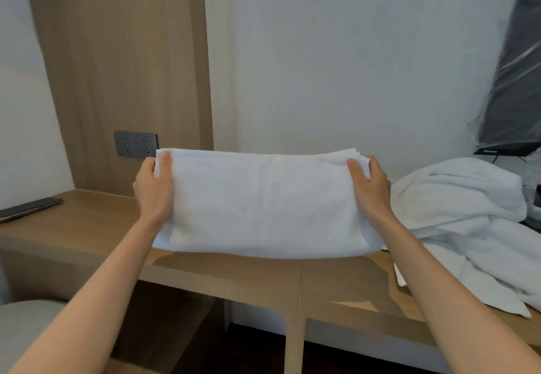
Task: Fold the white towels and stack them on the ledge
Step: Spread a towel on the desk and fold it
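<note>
- Wooden ledge [87, 227] runs across my view from 9 o'clock to 4 o'clock, set against a pale wall, with a tall wood panel [123, 66] rising behind it at 11 o'clock.
- I see a dark double socket plate [136, 144] on that panel, just at 10 o'clock of the folded towel.
- At the centre, the folded towel [263, 207] is a white, wide rectangle of several layers, held up with its broad face tilted toward me, above the middle of the ledge.
- Its lower edge sits right at the ledge top with a shadow beneath; I cannot tell whether it touches the wood.
- My left hand [153, 189] grips the towel's end at 9 o'clock, thumb laid on the near face close to the top corner, fingers wrapped behind and hidden.
- My right hand [371, 189] grips the end at 3 o'clock the same way, thumb on the near face and fingers out of sight behind the layers.
- Both forearms reach in from 7 and 5 o'clock.
- A loose pile of white towels [468, 212] lies crumpled on the ledge at 3 to 4 o'clock, just beside my right wrist.
- A dark phone [29, 208] lies flat on the ledge at 9 o'clock, well apart from the towel.
- At 2 o'clock a dark screen [509, 81] under clear plastic stands behind the pile.
- A grey seat [23, 329] shows at 7 o'clock, below the ledge.
</note>
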